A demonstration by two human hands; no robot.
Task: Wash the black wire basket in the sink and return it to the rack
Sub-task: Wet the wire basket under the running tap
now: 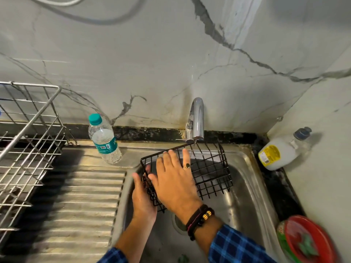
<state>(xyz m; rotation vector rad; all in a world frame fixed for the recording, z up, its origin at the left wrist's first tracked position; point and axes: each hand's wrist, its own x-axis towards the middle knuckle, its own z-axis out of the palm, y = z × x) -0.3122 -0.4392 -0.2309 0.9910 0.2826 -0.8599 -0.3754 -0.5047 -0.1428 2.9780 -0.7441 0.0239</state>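
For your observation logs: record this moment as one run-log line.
stage: washing | black wire basket: over sink, under tap | left hand: supports basket | right hand: rubs wires | rack: left

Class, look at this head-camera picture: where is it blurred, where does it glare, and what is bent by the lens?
Head view: the ridged draining board and silver rack smear with motion blur; the tap and sink catch bright glare; the wide lens bows the wall edges; the hands and black wire basket stay fairly sharp.
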